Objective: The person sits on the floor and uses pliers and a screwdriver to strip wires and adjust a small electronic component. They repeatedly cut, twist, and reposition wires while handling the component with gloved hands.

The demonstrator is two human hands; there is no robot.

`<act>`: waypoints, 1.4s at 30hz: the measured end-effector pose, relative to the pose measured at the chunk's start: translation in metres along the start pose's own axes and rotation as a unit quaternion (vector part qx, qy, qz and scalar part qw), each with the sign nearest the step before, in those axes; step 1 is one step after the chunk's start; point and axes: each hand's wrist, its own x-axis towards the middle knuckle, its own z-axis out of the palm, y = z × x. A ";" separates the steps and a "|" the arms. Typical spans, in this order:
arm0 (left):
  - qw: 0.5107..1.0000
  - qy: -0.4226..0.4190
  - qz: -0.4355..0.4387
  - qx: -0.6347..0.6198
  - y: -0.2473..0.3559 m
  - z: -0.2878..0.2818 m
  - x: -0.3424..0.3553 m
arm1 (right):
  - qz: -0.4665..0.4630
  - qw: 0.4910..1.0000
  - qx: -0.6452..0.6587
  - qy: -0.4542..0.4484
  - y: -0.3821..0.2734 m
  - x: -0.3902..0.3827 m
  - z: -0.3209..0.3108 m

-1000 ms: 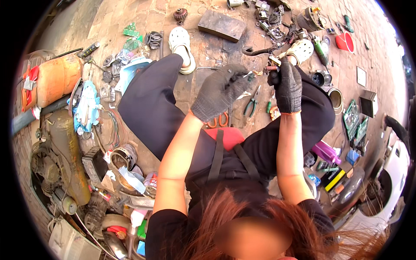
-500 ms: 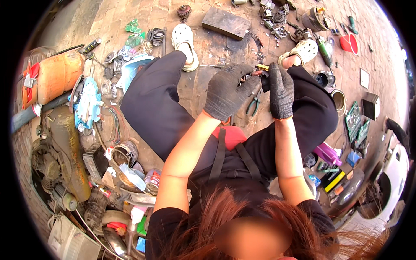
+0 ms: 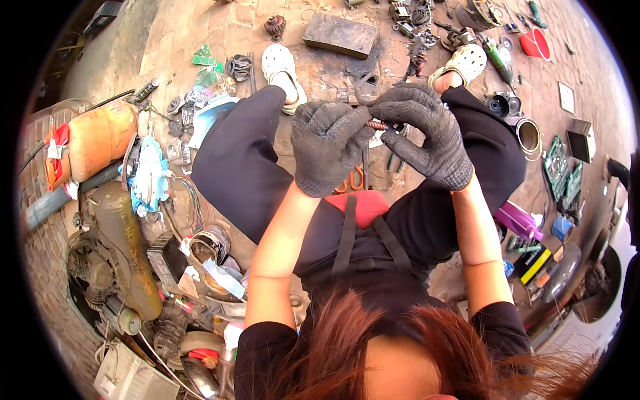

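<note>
My left hand (image 3: pixel 328 143), in a dark grey knit glove, is closed around one end of a small part with a copper-coloured ribbed or coiled middle (image 3: pixel 376 125). My right hand (image 3: pixel 419 133), gloved the same, curls over from the other side, thumb and fingertips at the part; its far end is hidden by the fingers. Both hands are between my bent knees, above pliers with orange handles (image 3: pixel 355 180) and teal-handled pliers (image 3: pixel 393 163) on the paving, both partly covered. A red cushion-like thing (image 3: pixel 365 209) lies nearer my body, under two dark straps.
A dark metal block (image 3: pixel 340 37) and mechanical parts (image 3: pixel 417 17) lie ahead. An orange cylinder (image 3: pixel 100 140), a rusty yellow tank (image 3: pixel 123 247) and assorted scrap crowd my left. On my right are a red bucket (image 3: pixel 535 44), an open green toolcase (image 3: pixel 560 173) and a purple bottle (image 3: pixel 518 222).
My hands have come together around the small part. My right hand has turned from upright to curled over it, and the yellow piece seen earlier at its fingers is now hidden.
</note>
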 end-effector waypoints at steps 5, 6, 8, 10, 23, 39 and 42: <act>0.996 0.027 -0.077 -0.047 0.011 0.008 -0.007 | 0.087 0.994 0.069 0.002 0.002 -0.007 0.005; 0.996 0.010 -0.068 -0.051 0.010 0.008 -0.007 | 0.122 0.989 0.089 0.005 0.002 -0.009 0.007; 0.997 -0.023 -0.052 -0.056 0.005 0.005 -0.005 | 0.178 0.974 0.140 0.008 -0.002 -0.011 0.009; 0.994 -0.048 -0.067 -0.073 0.007 0.001 -0.004 | 0.233 0.952 0.199 0.013 -0.004 -0.012 0.013; 0.888 0.025 -0.324 -0.324 0.018 0.005 -0.002 | 0.290 0.900 0.326 -0.008 -0.003 -0.029 0.029; 0.819 0.027 -0.362 -0.445 0.006 -0.001 0.001 | 0.236 0.919 0.301 -0.100 0.015 -0.026 0.031; 0.838 0.016 -0.348 -0.419 0.006 0.000 0.000 | 0.199 0.926 0.308 -0.090 0.017 -0.027 0.028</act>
